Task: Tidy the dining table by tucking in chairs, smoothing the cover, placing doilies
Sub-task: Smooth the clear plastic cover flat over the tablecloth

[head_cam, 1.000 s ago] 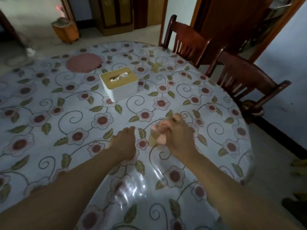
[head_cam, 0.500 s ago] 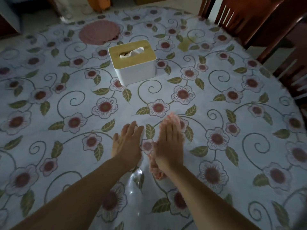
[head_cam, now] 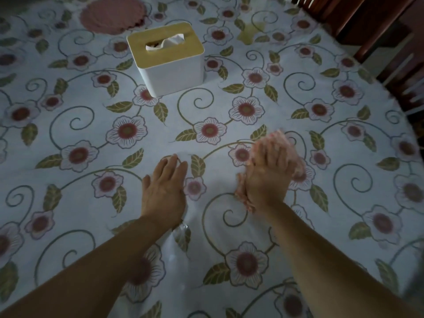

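Two bare forearms reach in from the near edge over the cover [head_cam: 68, 125], a clear plastic sheet over a white cloth printed with red-centred flowers, green leaves and curling stems. A wrinkle of the plastic rises between the forearms and catches the light just under the left wrist. The left hand [head_cam: 163, 188] lies palm down on the cover, fingers straight and close together, gripping nothing. Beside it but apart from it, the right hand [head_cam: 267, 177] also lies flat, fingers stretched forward, pressing a pink doily [head_cam: 298, 167] against the cover; the doily's frilled edge shows past the fingertips, along the right side of the hand and by the wrist, and most of it is hidden under the palm. Farther on, near the middle of the table, stands a white tissue box [head_cam: 171, 65] with a yellow lid, a tissue poking from its slot. Beyond the box, at the far left, a second doily [head_cam: 113, 13], round and pink, lies flat. At the far right edge, dark wooden chairs [head_cam: 376, 21] stand by the table.
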{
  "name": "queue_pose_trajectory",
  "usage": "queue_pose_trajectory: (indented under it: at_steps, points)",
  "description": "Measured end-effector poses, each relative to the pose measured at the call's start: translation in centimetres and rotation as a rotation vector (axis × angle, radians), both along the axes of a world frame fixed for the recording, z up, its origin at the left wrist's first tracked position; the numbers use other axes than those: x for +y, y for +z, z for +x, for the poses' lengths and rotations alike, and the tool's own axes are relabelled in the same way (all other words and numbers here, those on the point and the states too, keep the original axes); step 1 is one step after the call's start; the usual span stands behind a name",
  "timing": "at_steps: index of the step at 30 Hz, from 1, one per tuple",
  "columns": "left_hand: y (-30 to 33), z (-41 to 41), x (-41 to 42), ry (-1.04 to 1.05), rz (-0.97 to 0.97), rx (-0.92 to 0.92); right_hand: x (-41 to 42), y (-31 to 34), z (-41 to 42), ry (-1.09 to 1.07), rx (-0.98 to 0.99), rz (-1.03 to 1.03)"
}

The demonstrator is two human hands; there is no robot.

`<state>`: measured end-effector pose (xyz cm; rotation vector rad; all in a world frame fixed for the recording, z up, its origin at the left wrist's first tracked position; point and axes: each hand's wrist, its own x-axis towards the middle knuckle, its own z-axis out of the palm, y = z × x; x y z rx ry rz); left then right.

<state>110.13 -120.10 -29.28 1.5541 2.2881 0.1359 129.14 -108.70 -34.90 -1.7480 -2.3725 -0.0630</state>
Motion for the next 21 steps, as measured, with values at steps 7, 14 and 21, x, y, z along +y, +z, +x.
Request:
queue_pose_trajectory:
  at_steps: [7,14,21]
  points:
    - [0.5,-0.5,-3.3,0.021,0.046,-0.048,-14.3,3.1,-5.0,0.819,0.206,-0.173]
    - [0.7,1.8,-6.8,-0.049,0.091,-0.029,-7.3,1.0,7.2,-0.013,-0.067,-0.064]
    - [1.5,5.3,-9.9,-0.218,0.04,-0.011,-23.2,1.9,3.5,0.591,0.076,-0.089]
